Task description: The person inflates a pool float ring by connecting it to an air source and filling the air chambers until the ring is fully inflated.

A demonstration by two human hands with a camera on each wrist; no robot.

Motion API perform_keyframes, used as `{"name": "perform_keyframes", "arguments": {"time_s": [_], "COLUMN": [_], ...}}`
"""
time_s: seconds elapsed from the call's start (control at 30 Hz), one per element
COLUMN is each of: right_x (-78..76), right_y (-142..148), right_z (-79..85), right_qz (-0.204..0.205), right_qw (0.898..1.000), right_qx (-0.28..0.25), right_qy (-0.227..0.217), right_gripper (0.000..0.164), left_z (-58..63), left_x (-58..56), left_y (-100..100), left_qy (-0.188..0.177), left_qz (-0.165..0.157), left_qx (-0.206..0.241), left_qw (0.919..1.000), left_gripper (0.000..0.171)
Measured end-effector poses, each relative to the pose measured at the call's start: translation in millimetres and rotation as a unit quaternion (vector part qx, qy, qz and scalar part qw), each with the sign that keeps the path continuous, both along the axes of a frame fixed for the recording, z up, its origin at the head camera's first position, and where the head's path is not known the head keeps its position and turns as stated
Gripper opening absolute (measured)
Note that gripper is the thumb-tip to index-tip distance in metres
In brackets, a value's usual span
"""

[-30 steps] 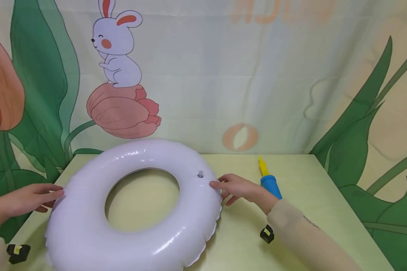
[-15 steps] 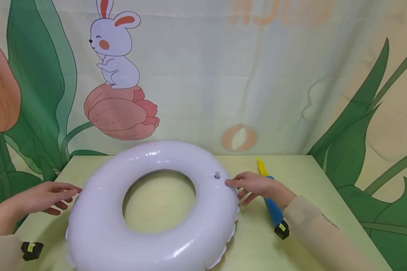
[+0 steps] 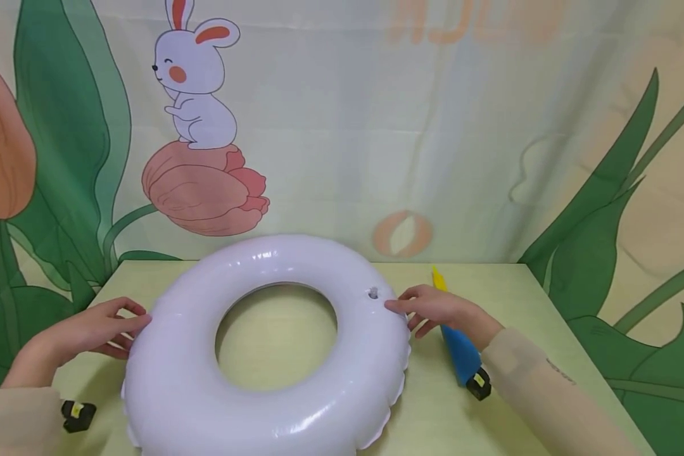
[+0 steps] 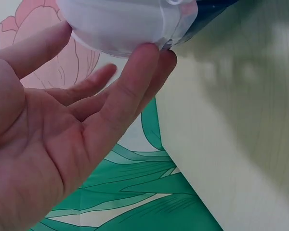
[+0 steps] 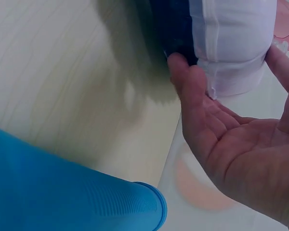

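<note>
A white inflated swim ring (image 3: 177,354) lies on the table, with its hole facing up. Its clear valve (image 3: 373,292) sticks up on the right side of the top. My left hand (image 3: 99,329) holds the ring's left edge, thumb above and fingertips (image 4: 147,55) against the lower seam. On the opposite edge, near the valve, my right hand (image 3: 436,309) holds the ring between thumb and fingers. Dark blue material (image 5: 173,26) shows on the ring's underside in the right wrist view.
A blue hand pump (image 3: 460,354) with a yellow nozzle (image 3: 438,278) lies right of the ring, partly behind my right hand and wrist. The pale table (image 3: 547,342) ends at a printed curtain (image 3: 330,126) with a rabbit and tulips.
The swim ring has slid to the right across the table, with both hands moving along. My left thumb and fingers now close more firmly on its edge. The right arm covers more of the pump.
</note>
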State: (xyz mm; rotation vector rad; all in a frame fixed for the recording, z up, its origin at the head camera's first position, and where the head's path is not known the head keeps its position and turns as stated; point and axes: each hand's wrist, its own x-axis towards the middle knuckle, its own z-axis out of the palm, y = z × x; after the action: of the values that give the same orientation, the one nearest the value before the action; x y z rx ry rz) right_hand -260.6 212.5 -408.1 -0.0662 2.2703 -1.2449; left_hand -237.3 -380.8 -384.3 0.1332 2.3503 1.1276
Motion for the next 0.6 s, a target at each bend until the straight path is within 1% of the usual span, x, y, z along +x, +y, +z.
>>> {"name": "perform_keyframes", "arguments": {"time_s": [0.07,0.13,0.2,0.33,0.47,0.6], "right_x": [-0.6,-0.3,1.3,3.6,5.7,9.8], "right_y": [2,2,2,1,3,5], "right_z": [0.4,1.9,4.8,10.7,18.0,26.0], "right_qz": [-0.004,-0.003,-0.003,-0.003,-0.008,-0.03], "right_qw": [1.0,1.0,1.0,0.998,0.996,0.993], "right_qx": [-0.005,-0.008,-0.015,-0.026,-0.035,-0.034], "right_qy": [0.005,0.014,0.022,0.051,0.086,0.106], "right_gripper": [0.077,0.077,0.076,0.071,0.067,0.072], "left_z": [1.4,2.7,4.1,8.4,15.2,23.2], "left_x": [-0.9,-1.1,-0.6,-1.2,-3.0,-5.5], "left_y": [0,-1,-3,-6,-8,-6], "left_qy": [0.0,0.009,0.026,0.056,0.064,0.081], "left_qz": [0.001,-0.004,-0.007,-0.015,-0.012,-0.01], "left_qx": [-0.002,0.0,0.002,-0.001,-0.009,0.003], "left_qw": [1.0,1.0,0.9996,0.9983,0.9978,0.9966], "left_gripper": [0.07,0.075,0.075,0.068,0.071,0.071]}}
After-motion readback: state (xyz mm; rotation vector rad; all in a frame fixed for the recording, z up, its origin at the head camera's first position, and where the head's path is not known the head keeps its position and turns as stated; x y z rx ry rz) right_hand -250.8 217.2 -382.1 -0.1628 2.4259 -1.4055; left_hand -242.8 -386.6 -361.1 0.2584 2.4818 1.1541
